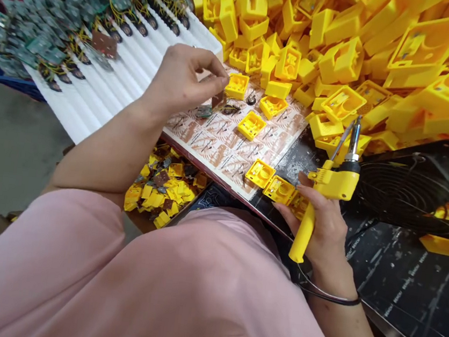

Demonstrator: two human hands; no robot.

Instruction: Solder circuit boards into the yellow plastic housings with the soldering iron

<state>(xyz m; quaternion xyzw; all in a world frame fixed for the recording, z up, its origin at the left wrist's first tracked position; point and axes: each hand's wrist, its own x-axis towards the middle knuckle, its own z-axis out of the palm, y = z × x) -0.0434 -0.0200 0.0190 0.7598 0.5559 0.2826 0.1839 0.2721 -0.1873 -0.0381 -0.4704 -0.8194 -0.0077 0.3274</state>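
My left hand [188, 80] is over the patterned work mat [214, 146], thumb and fingertips pinched together. What they hold, if anything, I cannot make out. Just beyond the fingertips sits a small yellow housing [237, 86]; a brown board [218, 100] and a wired round part [231, 108] lie under them. Cradled in my right hand [327, 229] is a yellow soldering gun [334, 184], its metal tip pointing up and away. The fingers of that hand also reach around a short row of open yellow housings [279, 189] at the mat's near edge.
A large heap of yellow housings [342, 57] fills the back right. On the left, a ridged white foam tray [117, 78] bears many wired circuit boards [81, 1]. A black fan [401, 183] stands at right. Below the table edge is a box of yellow pieces [165, 189].
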